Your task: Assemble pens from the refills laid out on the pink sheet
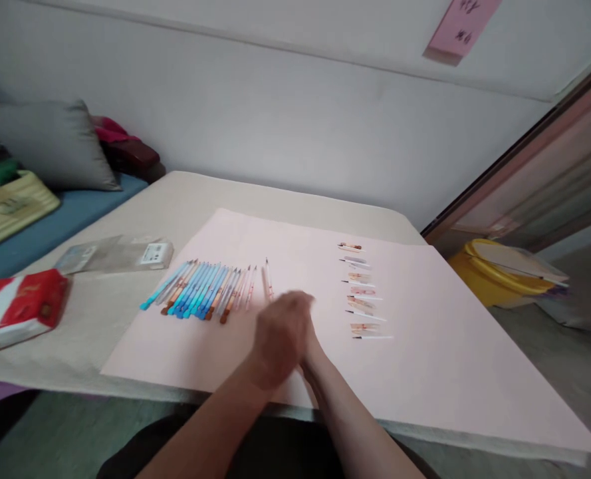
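My left hand (281, 336) hovers over the pink paper sheet (449, 346) near its front middle, blurred by motion, so its fingers cannot be read. It covers my right hand, of which only the forearm (345, 412) shows. A row of several blue and orange pens (200, 291) lies just left of the hands. Nearest the left hand lie two thin clear pens (268, 278). A column of several pen caps and white refills (361, 293) lies to the right.
The sheet lies on a beige table (185, 199). A clear plastic packet (116, 254) and a red tissue pack (18, 307) sit at the table's left. Behind are a grey pillow (46, 143), and a yellow tub (499, 273) on the floor at right.
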`<state>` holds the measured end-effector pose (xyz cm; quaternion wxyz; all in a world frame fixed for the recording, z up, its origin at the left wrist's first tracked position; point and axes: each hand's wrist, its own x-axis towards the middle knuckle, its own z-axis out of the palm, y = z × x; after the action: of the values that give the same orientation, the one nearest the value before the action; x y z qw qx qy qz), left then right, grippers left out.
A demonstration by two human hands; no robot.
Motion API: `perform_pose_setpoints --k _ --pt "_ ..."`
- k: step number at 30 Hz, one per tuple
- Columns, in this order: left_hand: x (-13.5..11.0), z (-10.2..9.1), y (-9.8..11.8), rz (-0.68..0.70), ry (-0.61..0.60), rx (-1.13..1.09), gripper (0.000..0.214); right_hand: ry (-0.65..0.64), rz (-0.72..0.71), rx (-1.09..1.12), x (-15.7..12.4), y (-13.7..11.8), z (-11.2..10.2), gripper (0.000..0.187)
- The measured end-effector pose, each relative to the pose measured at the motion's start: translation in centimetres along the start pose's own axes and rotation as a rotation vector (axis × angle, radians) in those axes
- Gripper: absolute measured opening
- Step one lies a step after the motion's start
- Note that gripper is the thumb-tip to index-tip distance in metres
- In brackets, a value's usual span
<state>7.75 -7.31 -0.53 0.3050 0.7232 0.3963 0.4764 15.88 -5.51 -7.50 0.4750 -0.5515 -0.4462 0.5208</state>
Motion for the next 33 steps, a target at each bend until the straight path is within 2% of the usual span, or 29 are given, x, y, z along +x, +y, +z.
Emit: perform_pose_setpoints --k 1,3,4,7,10,12,17,27,29,33 --pt "0.8 -1.1 -0.5 -0.04 0.106 0.017 0.025 0.001 0.0 -0.007 -0.4 -0.5 -0.5 0.009" --pt "2.2 -3.0 -1.7 -0.23 0.379 -0.004 0.025 -0.011 0.015 -0.024 -1.4 -1.6 -1.7 0.01" --pt "2.7 -3.7 -2.2 -0.297 0.416 -0.028 0.026 -0.021 0.027 -0.028 -1.9 -2.0 -2.3 0.011" --pt "3.6 -4.1 -3.1 -0.382 0.334 -0.064 0.03 -0.047 0.045 -0.014 -3.5 -2.8 -3.8 0.014" --pt "3.7 -3.2 -2.9 -0.395 0.244 -0.086 0.035 -0.049 0.042 -0.006 -4.6 -3.2 -4.6 0.015" --pt "3.6 -2.7 -2.5 -0.386 0.234 -0.092 0.036 -0.048 0.045 -0.008 -4.8 -3.3 -4.8 0.014" --pt "3.5 -2.6 -2.3 -0.366 0.261 -0.105 0.033 -0.044 0.052 -0.003 -4.7 -3.4 -4.8 0.011" --pt "3.8 -2.9 -2.9 -0.325 0.229 -0.005 0.03 -0.016 0.069 0.006 -4.8 -3.7 -4.6 0.008" --pt "3.9 -2.9 -2.8 -0.353 0.26 -0.025 0.031 -0.012 0.07 0.004 -4.6 -3.5 -4.6 0.009" --pt "3.2 -2.2 -1.7 -0.373 0.401 -0.037 0.042 0.05 0.079 -0.012 -3.7 -2.5 -4.1 0.012"
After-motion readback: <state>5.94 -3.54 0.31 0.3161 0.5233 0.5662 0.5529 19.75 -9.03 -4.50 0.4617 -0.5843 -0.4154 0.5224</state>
